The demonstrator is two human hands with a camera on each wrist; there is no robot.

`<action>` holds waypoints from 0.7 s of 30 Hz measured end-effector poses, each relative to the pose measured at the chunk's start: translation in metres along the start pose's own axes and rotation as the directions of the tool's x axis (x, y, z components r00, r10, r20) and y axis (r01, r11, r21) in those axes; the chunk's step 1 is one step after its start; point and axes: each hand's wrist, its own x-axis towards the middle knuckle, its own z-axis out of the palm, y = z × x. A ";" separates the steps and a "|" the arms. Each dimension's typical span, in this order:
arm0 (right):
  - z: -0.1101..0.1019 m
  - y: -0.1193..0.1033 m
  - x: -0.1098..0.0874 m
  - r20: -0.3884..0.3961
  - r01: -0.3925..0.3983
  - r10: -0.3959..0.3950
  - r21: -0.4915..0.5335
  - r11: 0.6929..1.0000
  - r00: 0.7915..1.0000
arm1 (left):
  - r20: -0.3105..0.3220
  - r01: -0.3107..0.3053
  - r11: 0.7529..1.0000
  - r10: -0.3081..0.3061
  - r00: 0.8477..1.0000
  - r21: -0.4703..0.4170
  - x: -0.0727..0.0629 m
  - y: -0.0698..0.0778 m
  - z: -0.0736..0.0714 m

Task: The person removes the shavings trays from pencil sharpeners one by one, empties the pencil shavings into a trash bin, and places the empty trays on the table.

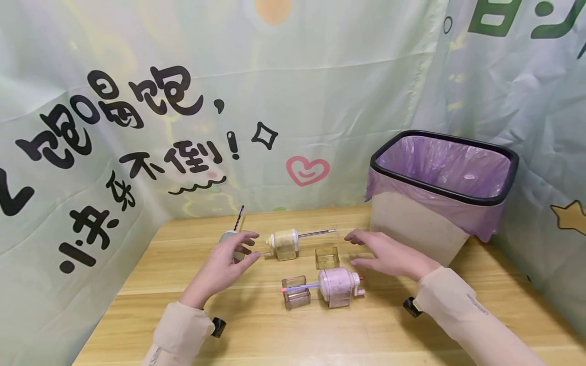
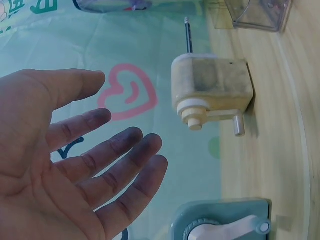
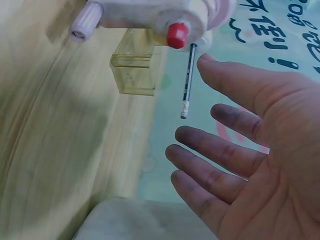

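My left hand hovers with spread, relaxed fingers and partly hides a teal crank sharpener, which has a dark twisted pencil sticking out. Beside that hand stands a yellow crank sharpener with a dark pencil in it. Nothing is in my right hand, held loosely spread near that pencil's end. Nearer to me is a pink-purple crank sharpener holding a blue pencil; a red tip shows on its crank side. A yellow see-through shavings drawer and a greyish one lie out on the table.
A pale bin with a black rim and purple liner stands at the back right, behind my right hand. Printed cloth hangs close along the far side of the wooden table and at both sides.
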 end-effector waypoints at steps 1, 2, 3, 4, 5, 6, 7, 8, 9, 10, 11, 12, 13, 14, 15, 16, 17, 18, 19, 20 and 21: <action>-0.001 -0.001 -0.003 -0.008 0.001 -0.001 -0.001 1.000 1.000 | -0.005 0.000 1.000 0.000 1.000 0.002 -0.001 -0.001 -0.001; -0.002 -0.001 -0.006 -0.017 0.004 -0.004 -0.003 1.000 1.000 | -0.009 0.001 1.000 -0.001 1.000 0.001 -0.001 -0.001 -0.002; -0.003 -0.002 -0.009 -0.026 0.004 -0.004 -0.006 1.000 1.000 | -0.015 0.005 1.000 -0.005 1.000 0.002 -0.002 -0.002 -0.002; -0.003 -0.003 -0.013 -0.037 0.009 -0.009 -0.009 1.000 0.999 | -0.021 0.005 1.000 -0.005 1.000 0.001 -0.003 -0.003 -0.003; -0.004 -0.003 -0.016 -0.050 0.014 -0.014 -0.014 1.000 0.999 | -0.026 0.006 1.000 -0.005 1.000 0.002 -0.003 -0.004 -0.004; -0.005 -0.004 -0.020 -0.065 0.021 -0.022 -0.021 1.000 0.998 | -0.031 0.007 1.000 -0.007 0.999 0.001 -0.004 -0.005 -0.005; -0.006 -0.004 -0.024 -0.079 0.027 -0.029 -0.029 0.999 0.996 | -0.036 0.010 1.000 -0.010 0.999 0.000 -0.005 -0.006 -0.006; -0.007 -0.005 -0.028 -0.092 0.033 -0.036 -0.036 0.999 0.995 | -0.041 0.014 1.000 -0.014 0.999 -0.002 -0.006 -0.007 -0.007; -0.008 -0.006 -0.032 -0.106 0.039 -0.043 -0.041 0.998 0.993 | -0.045 0.019 1.000 -0.019 0.999 -0.003 -0.006 -0.008 -0.008; -0.009 -0.007 -0.035 -0.119 0.044 -0.049 -0.046 0.998 0.992 | -0.049 0.022 1.000 -0.023 0.999 -0.005 -0.007 -0.009 -0.009; -0.009 -0.008 -0.039 -0.131 0.047 -0.054 -0.051 0.998 0.990 | -0.051 0.029 1.000 -0.030 0.998 -0.010 -0.008 -0.010 -0.011; -0.010 -0.008 -0.042 -0.142 0.053 -0.060 -0.056 0.997 0.988 | -0.053 0.033 0.999 -0.034 0.998 -0.016 -0.008 -0.011 -0.012; -0.011 -0.009 -0.045 -0.151 0.054 -0.062 -0.058 0.997 0.987 | -0.056 0.037 0.999 -0.038 0.998 -0.019 -0.008 -0.012 -0.013; -0.012 -0.010 -0.048 -0.160 0.055 -0.064 -0.060 0.997 0.985 | -0.061 0.040 0.999 -0.041 0.997 -0.020 -0.008 -0.013 -0.014; -0.013 -0.011 -0.051 -0.169 0.057 -0.066 -0.060 0.997 0.983 | -0.065 0.040 0.999 -0.041 0.997 -0.019 -0.009 -0.014 -0.015; -0.014 -0.012 -0.053 -0.177 0.057 -0.067 -0.061 0.997 0.982 | -0.069 0.040 0.999 -0.041 0.997 -0.016 -0.009 -0.015 -0.015; -0.014 -0.014 -0.056 -0.185 0.057 -0.068 -0.062 0.996 0.980 | -0.071 0.039 0.999 -0.040 0.997 -0.011 -0.009 -0.015 -0.016; -0.015 -0.015 -0.058 -0.190 0.058 -0.069 -0.062 0.996 0.979 | -0.076 0.038 0.999 -0.039 0.996 -0.003 -0.009 -0.016 -0.016; -0.015 -0.017 -0.061 -0.194 0.056 -0.067 -0.060 0.997 0.979 | -0.080 0.040 0.999 -0.040 0.996 0.001 -0.009 -0.017 -0.017; -0.015 -0.018 -0.063 -0.198 0.055 -0.065 -0.058 0.997 0.978 | -0.083 0.042 0.999 -0.042 0.996 0.005 -0.009 -0.018 -0.017; -0.015 -0.020 -0.065 -0.199 0.055 -0.065 -0.057 0.997 0.978 | -0.085 0.047 0.999 -0.046 0.995 0.008 -0.009 -0.019 -0.017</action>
